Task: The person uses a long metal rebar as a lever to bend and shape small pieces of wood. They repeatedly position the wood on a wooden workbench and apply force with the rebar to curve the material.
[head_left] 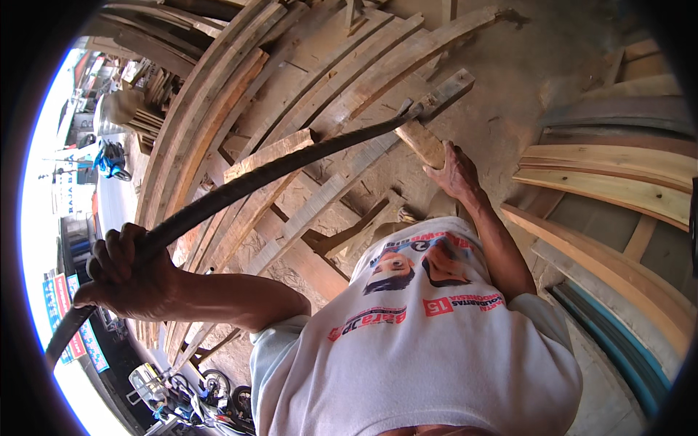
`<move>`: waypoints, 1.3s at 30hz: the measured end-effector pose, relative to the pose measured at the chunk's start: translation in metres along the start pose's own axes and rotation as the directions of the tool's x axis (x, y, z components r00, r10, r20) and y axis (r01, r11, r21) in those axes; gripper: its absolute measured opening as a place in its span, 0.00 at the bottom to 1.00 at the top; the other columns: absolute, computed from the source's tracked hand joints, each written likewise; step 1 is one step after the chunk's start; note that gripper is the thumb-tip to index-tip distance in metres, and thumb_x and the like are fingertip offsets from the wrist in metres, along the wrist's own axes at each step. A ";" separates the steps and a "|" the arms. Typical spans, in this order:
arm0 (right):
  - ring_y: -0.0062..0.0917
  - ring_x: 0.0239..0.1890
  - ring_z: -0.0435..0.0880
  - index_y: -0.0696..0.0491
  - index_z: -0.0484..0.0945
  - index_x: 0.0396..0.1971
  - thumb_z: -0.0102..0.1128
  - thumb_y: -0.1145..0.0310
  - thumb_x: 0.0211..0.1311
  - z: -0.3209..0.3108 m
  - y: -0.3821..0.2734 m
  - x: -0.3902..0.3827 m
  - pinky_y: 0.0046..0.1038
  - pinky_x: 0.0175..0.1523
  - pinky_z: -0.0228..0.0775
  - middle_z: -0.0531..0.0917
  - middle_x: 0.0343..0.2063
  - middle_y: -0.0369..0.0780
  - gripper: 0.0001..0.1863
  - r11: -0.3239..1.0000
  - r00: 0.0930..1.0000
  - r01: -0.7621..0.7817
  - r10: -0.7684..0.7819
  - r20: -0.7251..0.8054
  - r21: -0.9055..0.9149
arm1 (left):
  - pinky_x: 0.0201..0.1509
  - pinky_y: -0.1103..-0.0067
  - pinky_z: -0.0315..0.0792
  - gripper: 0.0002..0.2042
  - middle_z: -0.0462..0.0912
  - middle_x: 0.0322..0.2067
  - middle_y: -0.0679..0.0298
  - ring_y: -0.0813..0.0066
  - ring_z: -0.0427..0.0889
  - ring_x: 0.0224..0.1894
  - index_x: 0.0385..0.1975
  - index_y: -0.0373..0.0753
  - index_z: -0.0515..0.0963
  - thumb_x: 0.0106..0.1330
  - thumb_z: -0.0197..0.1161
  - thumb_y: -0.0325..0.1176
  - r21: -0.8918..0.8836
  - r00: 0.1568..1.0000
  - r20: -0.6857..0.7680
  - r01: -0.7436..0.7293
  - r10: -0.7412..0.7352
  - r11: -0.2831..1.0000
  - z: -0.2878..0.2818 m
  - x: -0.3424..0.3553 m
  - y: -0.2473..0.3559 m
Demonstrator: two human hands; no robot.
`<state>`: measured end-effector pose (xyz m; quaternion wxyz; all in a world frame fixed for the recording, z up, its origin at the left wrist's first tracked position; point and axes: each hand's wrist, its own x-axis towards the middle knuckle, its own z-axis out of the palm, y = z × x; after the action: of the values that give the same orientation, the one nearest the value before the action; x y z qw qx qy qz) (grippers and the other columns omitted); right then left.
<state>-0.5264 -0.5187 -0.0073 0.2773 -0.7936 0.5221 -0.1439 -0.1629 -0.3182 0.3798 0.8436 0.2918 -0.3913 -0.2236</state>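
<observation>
My left hand [134,275] is wrapped around a long dark pry bar [269,173], raised on the left side. The bar slants across to its bent tip, which meets the upper part of a weathered plank [320,203]. My right hand [458,174] grips the lower end of a short wooden block [422,142]. The block's other end lies close to the bar's tip; whether they touch, I cannot tell. A pale short board [269,154] lies across the timbers behind the bar.
Long curved beams [211,123] are laid out at the left and far side. More curved planks [611,174] are stacked at the right, with blue-green strips [618,349] below them. Motorcycles [200,400] stand at the lower left. Chips litter the dusty floor [502,138].
</observation>
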 end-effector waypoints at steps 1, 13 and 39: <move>0.48 0.49 0.83 0.60 0.68 0.56 0.76 0.52 0.51 0.001 -0.001 -0.004 0.42 0.53 0.78 0.82 0.45 0.56 0.39 1.000 1.000 0.003 -0.003 0.021 0.000 | 0.29 0.80 0.58 0.31 0.56 0.12 0.75 0.82 0.58 0.18 0.10 0.50 0.58 0.63 0.60 0.66 0.070 0.999 -0.051 0.003 0.001 0.998 0.008 0.008 -0.006; 0.48 0.49 0.83 0.59 0.68 0.59 0.75 0.50 0.52 -0.019 0.011 0.027 0.42 0.52 0.78 0.82 0.46 0.54 0.41 0.998 0.997 0.030 -0.034 0.064 0.062 | 0.34 0.75 0.55 0.29 0.57 0.15 0.71 0.78 0.56 0.23 0.11 0.47 0.60 0.73 0.57 0.55 0.137 0.969 0.178 0.147 -0.171 0.980 0.060 0.102 -0.050; 0.52 0.47 0.84 0.64 0.70 0.57 0.71 0.45 0.57 -0.014 0.004 0.068 0.44 0.50 0.78 0.81 0.47 0.57 0.41 0.994 0.974 -0.099 0.107 0.201 -0.048 | 0.26 0.84 0.62 0.27 0.57 0.13 0.75 0.84 0.61 0.16 0.15 0.51 0.58 0.75 0.55 0.57 -0.020 0.975 -0.192 -0.119 0.113 0.993 -0.081 -0.029 -0.065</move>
<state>-0.5083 -0.5860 -0.0021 0.3212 -0.7811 0.5342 -0.0378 -0.1261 -0.3223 0.2790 0.8933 0.2752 -0.3217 -0.1510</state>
